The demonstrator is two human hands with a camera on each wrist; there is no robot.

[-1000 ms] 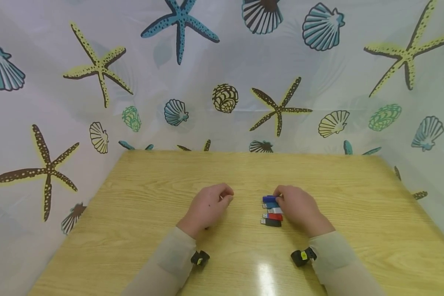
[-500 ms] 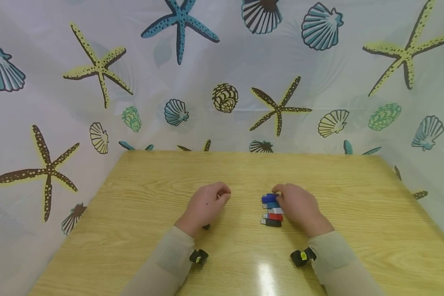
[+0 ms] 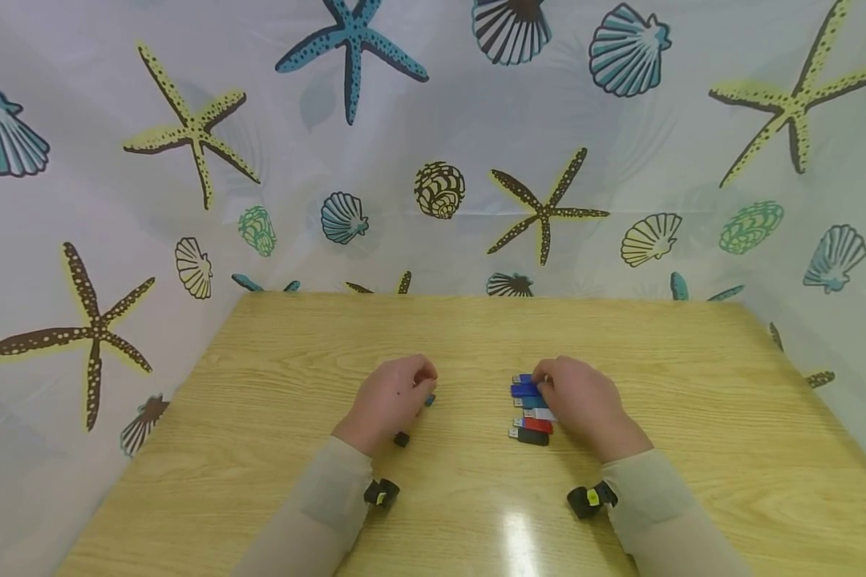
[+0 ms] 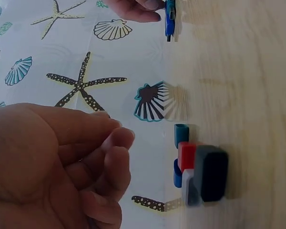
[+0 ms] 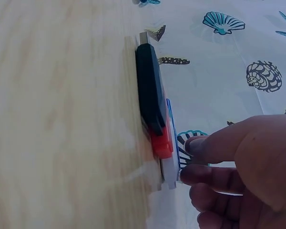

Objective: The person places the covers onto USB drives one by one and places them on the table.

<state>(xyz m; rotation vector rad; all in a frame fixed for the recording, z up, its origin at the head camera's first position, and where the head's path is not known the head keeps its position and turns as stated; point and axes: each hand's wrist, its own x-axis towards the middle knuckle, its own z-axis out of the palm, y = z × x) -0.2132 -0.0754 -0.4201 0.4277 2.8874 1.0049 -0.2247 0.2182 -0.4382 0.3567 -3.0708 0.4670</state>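
Note:
Several USB flash drives lie side by side, plugs pointing left: black (image 3: 532, 437), red (image 3: 537, 425), white (image 3: 544, 414), teal (image 3: 528, 402) and blue (image 3: 523, 391). At the far end, my right hand (image 3: 584, 405) pinches another blue flash drive (image 3: 523, 378), partly hidden by its fingers. My left hand (image 4: 52, 162) hovers with loosely curled fingers and holds nothing visible. Beside it stand small caps: a black cap (image 4: 211, 174), a red cap (image 4: 187, 156), a teal cap (image 4: 181, 135), a white cap (image 4: 190, 187) and a blue cap (image 4: 177, 173).
The wooden table (image 3: 296, 344) meets a white curtain (image 3: 404, 256) printed with starfish and shells along its back and sides. Each wrist carries a black camera, the left one (image 3: 381, 493) and the right one (image 3: 589, 500).
My left hand has drifted left and back, uncovering the black and teal caps. The right hand stays nearly in place, while the flash drives shift slightly nearer and the farthest blue one shows more.

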